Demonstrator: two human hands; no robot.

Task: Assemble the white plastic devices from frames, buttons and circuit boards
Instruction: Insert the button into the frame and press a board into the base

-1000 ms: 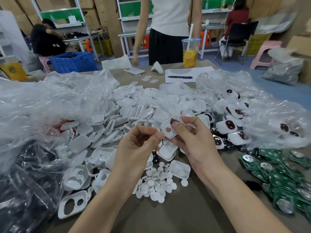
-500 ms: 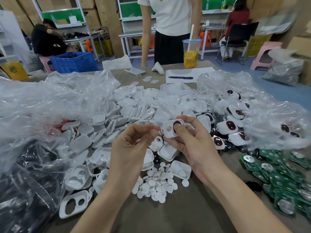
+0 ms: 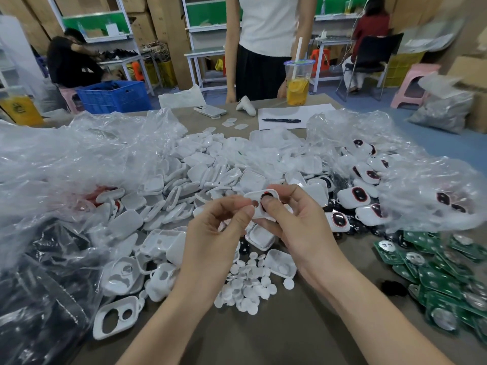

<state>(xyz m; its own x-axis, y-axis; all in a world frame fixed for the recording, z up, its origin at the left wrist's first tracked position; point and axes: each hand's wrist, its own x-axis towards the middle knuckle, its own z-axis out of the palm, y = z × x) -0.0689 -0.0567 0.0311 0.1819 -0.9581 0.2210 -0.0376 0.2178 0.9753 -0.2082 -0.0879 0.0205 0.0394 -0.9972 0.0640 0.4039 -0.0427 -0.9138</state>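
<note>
Two grips, left hand (image 3: 210, 241) and right hand (image 3: 297, 225), clamped on smooth rounded white frame (image 3: 259, 208).

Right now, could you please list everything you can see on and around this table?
White frame: one, dark button fitted, held above the heap.
Plastic shells: many, white, central heap.
Round buttons: many, white, piled near the heap's front.
Finished devices: several, white with dark faces, right of the heap.
Circuit boards: many, green, right edge.
Plastic bags: at least two, clear, left and right.
Drink cup: one, yellow drink, far edge.
Pen: one, black, on white paper.
Phone: one, white, far edge.
Crate: one, blue, floor behind.
People: three, one standing, two seated behind.
Left hand: one, fingertips at the frame's left end.
Right hand: one, grips frame, thumb on button.
</note>
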